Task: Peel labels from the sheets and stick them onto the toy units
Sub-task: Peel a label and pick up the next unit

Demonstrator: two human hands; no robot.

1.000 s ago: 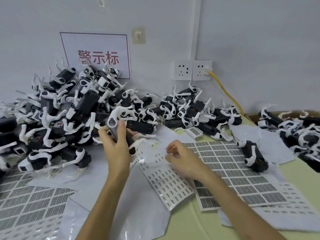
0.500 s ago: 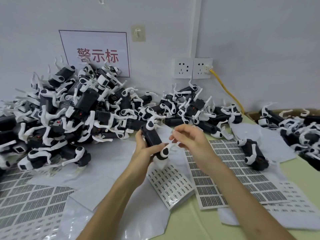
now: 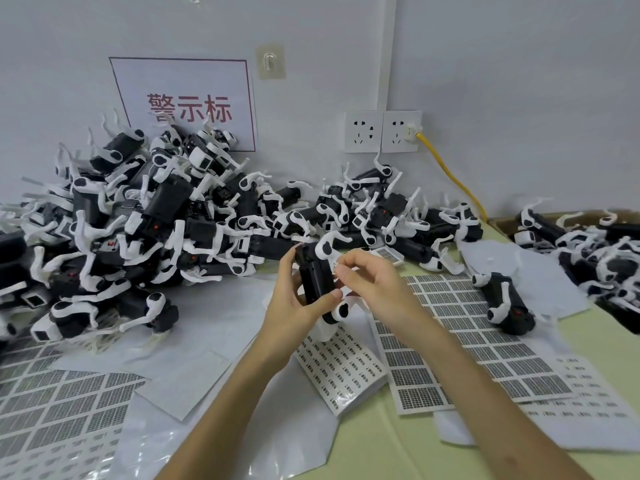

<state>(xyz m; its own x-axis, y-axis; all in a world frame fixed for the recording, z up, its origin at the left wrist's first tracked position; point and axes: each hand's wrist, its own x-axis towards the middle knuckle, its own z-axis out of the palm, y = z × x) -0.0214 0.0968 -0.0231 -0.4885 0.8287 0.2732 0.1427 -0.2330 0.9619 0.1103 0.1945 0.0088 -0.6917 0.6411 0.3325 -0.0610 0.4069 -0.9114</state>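
At centre frame, above the worktop (image 3: 388,441): the left hand (image 3: 294,306) grips one toy unit (image 3: 317,278) around its black body, fingers behind and thumb across the lower front. The unit stands nearly upright, one white leg at the top, another at the bottom right.

The right hand (image 3: 375,289) is closed in a pinch, with thumb and forefinger tips together and touching the unit's upper right edge. Whether a label sits between the tips: cannot tell, too small.

Directly below the hands lies a sheet of small labels (image 3: 343,365), tilted, its lower corner over bare worktop. Just right of it is a grid label sheet (image 3: 450,344), which runs under the right forearm. Another grid sheet (image 3: 52,410) is at lower left.

Edges and room:
- The pile of toy units (image 3: 138,220) fills left and centre against the wall and ends just beyond the held unit.
- A lone toy unit (image 3: 505,303) lies on the grid label sheet, near the right hand but apart from it.
- More units sit in a box (image 3: 502,221) at the right edge.
- Bare worktop shows between the forearms, at lower centre.
- On the wall are the sockets (image 3: 382,131) and a yellow cable (image 3: 450,174), well apart from the hands.
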